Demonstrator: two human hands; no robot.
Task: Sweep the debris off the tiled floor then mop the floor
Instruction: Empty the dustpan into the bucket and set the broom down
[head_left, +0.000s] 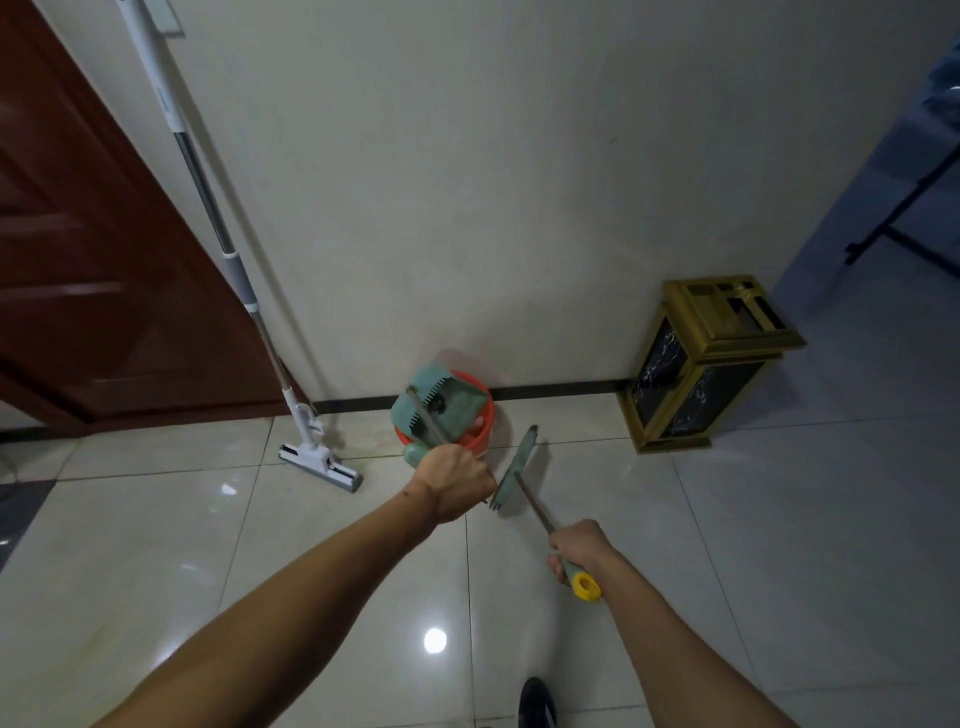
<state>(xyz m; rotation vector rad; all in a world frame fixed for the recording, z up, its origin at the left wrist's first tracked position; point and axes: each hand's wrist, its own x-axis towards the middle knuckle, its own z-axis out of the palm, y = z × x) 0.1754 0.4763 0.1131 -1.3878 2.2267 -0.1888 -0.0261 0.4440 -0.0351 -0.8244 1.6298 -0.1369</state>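
Green plastic makes up both tools in hand: the left hand (457, 480) is curled tight round the thin metal handle of a green long-handled dustpan (436, 408), which is tipped over the round orange plastic bucket (480, 434) standing against the dark skirting, most likely so that the swept debris slides out of the pan into it. The right hand (576, 548) is wrapped round the green grip of a short broom (517, 467) with a yellow end cap, its flat green head held edge-on just off the glossy pale tiled floor (311, 571) beside the bucket, apparently parked out of the way while the pan empties. No debris can be made out on the tiles from here, so by my reading the sweeping is nearly done. A white and grey sponge mop (319, 462) leans against the cream wall (467, 182) next to the red-brown wooden door (78, 260), its head resting on the floor, handy for the mopping not yet started. A brass-framed bin with dark marbled panels (701, 374) stands to the right against the same wall, and the toe of a dark shoe (537, 701) shows below.
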